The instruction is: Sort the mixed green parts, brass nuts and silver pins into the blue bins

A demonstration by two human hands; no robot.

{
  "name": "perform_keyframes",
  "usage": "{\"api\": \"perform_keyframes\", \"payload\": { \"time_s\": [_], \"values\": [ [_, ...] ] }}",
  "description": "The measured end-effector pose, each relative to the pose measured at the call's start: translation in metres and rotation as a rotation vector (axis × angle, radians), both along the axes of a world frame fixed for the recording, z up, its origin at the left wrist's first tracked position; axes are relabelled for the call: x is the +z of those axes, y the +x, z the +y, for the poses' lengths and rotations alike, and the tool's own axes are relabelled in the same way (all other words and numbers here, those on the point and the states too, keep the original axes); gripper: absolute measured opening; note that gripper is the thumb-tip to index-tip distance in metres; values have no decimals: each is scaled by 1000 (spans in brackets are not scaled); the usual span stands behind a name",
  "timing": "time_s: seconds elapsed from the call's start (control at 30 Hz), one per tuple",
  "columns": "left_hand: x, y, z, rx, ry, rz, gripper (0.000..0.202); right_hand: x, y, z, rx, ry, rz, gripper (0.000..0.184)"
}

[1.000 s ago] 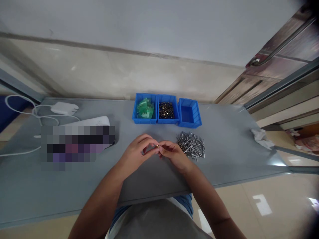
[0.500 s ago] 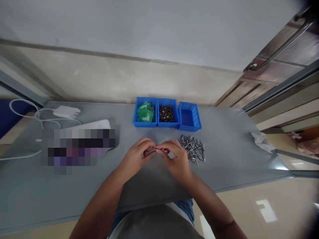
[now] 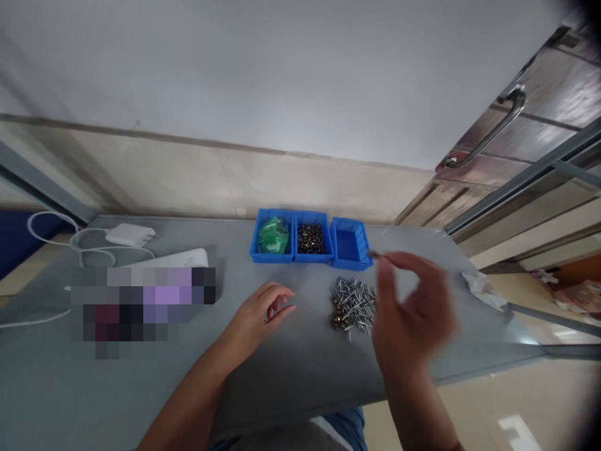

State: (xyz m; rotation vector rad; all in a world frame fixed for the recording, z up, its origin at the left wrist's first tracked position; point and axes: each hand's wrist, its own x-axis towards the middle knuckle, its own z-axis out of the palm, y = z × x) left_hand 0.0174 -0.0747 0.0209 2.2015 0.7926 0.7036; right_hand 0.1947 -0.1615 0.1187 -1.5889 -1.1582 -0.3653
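My right hand (image 3: 413, 313) is raised over the right side of the table, near the right blue bin (image 3: 350, 243). Its thumb and forefinger pinch a small dark piece (image 3: 374, 255), too blurred to identify. Below and left of this hand lies a pile of thin silvery metal pins (image 3: 355, 300), partly hidden by it. Several small brass-coloured pieces (image 3: 337, 314) sit at the pile's left edge. My left hand (image 3: 263, 313) hovers left of the pile, loosely curled, thumb and fingertips apart, holding nothing.
The left bin (image 3: 254, 247) contains green bits; the middle bin (image 3: 310, 257) contains many small brass-and-dark parts. A white charger (image 3: 130, 234) with a looped cable and a partly blurred-out white object (image 3: 195, 257) lie left. Crumpled white paper (image 3: 483, 289) lies at the right edge.
My hands have parted from their fingertip contact. The right one moved right and up with the small piece, uncovering the brass-coloured pieces; the left stayed nearly in place and its fingers opened.
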Motion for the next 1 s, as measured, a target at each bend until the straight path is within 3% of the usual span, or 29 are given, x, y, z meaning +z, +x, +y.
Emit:
{"api": "perform_keyframes", "payload": {
  "time_s": [0.03,0.17,0.23,0.3,1.0],
  "values": [
    [0,0,0,-7,-4,4,14,-15,4,10,-8,-81,23,16],
    [0,-1,0,-28,-29,29,13,-76,17,30,-12,-730,-12,15],
    [1,-1,-1,-38,-43,45,13,-94,20,27,-19,-948,-59,14],
    [1,0,-2,-42,-44,55,13,-102,21,22,1,-1051,-109,14],
    [1,1,-2,-42,-55,67,15,-113,20,20,173,-1019,-126,15]
  ]
}}
